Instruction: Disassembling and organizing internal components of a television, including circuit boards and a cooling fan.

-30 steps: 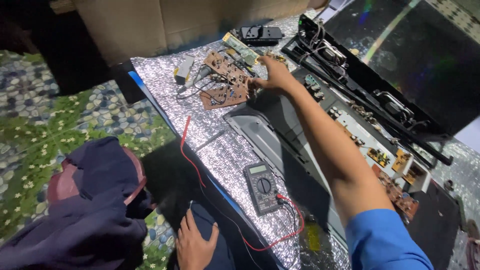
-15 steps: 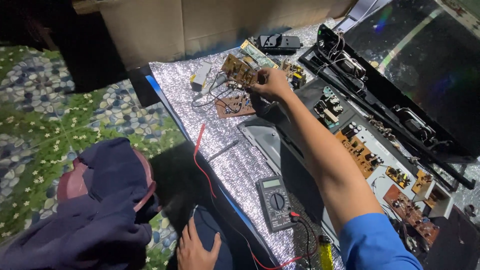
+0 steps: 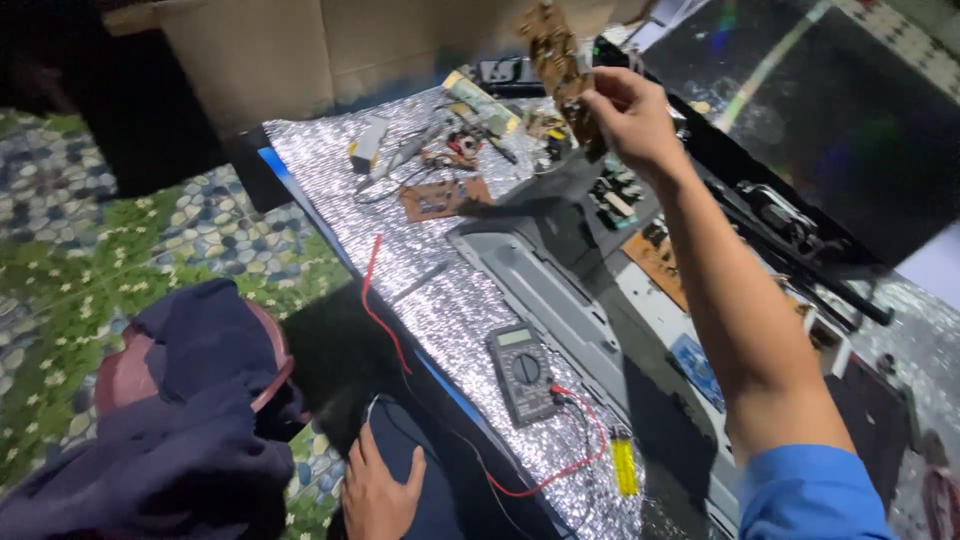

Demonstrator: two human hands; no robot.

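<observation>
- Above silver foil mat (image 3: 440,290), our right hand (image 3: 625,115) now pinches brown circuit board (image 3: 555,60), lifted off the mat since a sec ago.
- Left hand (image 3: 380,490) rests flat, holding nothing, near grey multimeter w/ red leads (image 3: 522,370).

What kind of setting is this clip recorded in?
Probably a home or informal electronics repair spot set on the floor. A multimeter lies on a silver foil mat, the right hand holds up a brown circuit board, and an opened flat-screen set with exposed boards lies beside patterned floor covering.
</observation>
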